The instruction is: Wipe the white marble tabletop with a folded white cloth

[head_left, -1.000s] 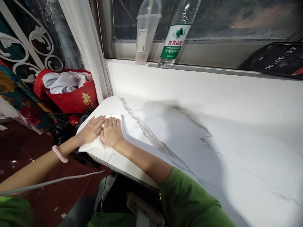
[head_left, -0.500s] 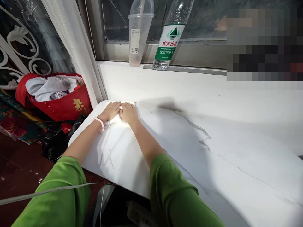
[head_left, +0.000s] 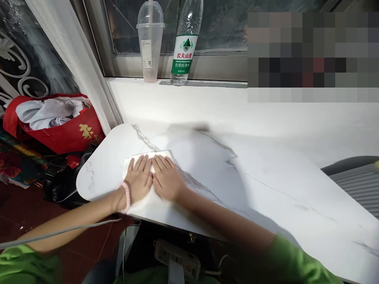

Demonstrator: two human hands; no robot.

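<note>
My left hand, with a pink beaded bracelet on the wrist, lies flat on a white cloth. Beside it my right hand presses flat on the same cloth, fingers stretched towards the window. The two hands touch or nearly touch along their inner edges. Beneath the cloth is a white marble-patterned tabletop, near its left end. Most of the cloth's middle is hidden under my palms.
A plastic cup with a straw and a water bottle stand on the windowsill. A red bag holding pale fabric sits left of the table. Below the front edge is a power strip. A grey ridged chair is at right.
Both hands have slid with the cloth from the table's far left corner back towards me. Their fingers now lie straighter. The camera view has shifted right.
</note>
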